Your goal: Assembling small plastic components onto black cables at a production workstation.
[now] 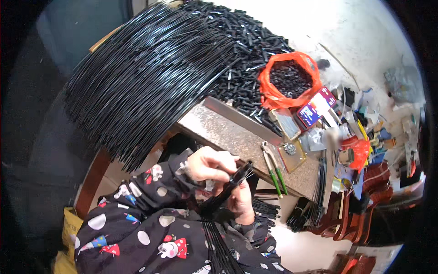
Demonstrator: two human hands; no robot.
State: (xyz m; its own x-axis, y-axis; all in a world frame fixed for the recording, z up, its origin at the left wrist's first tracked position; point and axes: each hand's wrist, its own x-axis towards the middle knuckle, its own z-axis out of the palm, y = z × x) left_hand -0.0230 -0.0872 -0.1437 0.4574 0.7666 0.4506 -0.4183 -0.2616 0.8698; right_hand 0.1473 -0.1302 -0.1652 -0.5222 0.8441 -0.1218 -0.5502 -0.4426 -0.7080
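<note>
My left hand (212, 166) and my right hand (241, 201) meet in front of my lap, over a bundle of thin black strands (214, 237) that look like cables. Its upper end, with black end pieces (242, 171) and a few pale thin tips, slants up between them. The left hand's fingers are bent and pinched at that end. From below, the right hand wraps round the bundle, its fingers partly hidden behind it. The lower strands hang down across my patterned black clothing.
A huge pile of black strands (150, 77) overhangs the speckled table (214, 123), with loose black end pieces (246, 36) behind. A metal bar (242, 121), green-handled pliers (273, 171), a small clear dish (292, 155) and an orange-red bag (315, 68) lie rightward; clutter lies farther right.
</note>
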